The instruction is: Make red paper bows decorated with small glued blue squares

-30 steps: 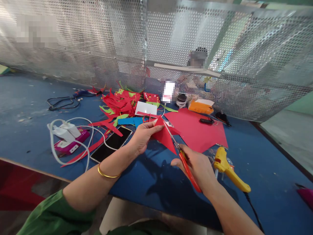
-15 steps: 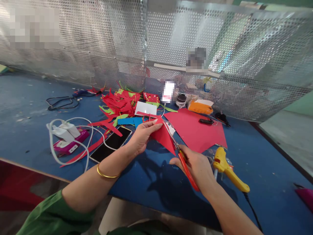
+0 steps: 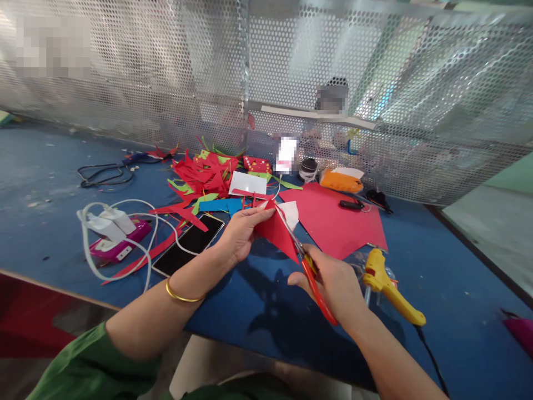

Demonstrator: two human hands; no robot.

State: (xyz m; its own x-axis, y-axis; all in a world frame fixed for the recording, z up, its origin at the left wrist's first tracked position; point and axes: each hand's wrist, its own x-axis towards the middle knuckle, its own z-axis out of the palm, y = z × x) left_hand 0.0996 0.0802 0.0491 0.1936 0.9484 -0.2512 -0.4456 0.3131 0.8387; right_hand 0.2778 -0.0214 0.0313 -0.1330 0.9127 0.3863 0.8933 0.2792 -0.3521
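My left hand (image 3: 245, 230) pinches a folded piece of red paper (image 3: 276, 232) above the blue table. In my right hand (image 3: 333, 278) are scissors (image 3: 316, 290) with red and yellow handles, and their blades lie along the right edge of the red paper. A white piece (image 3: 290, 214) shows just behind the blades. Beyond both hands lies a large red sheet (image 3: 333, 222), with a small black tool (image 3: 351, 205) on top of it. To the right of my right hand rests a yellow glue gun (image 3: 385, 283).
Red and green paper scraps (image 3: 208, 176) are heaped at the back. A black phone (image 3: 189, 244), white cables and a purple power strip (image 3: 119, 244) lie left. Behind stand a black spool (image 3: 308, 168), an orange packet (image 3: 341, 181) and a perforated metal screen (image 3: 287, 50).
The white piece behind the scissor blades shows more and stands out farther to the right. Both hands keep nearly the same place, still holding the red paper and scissors.
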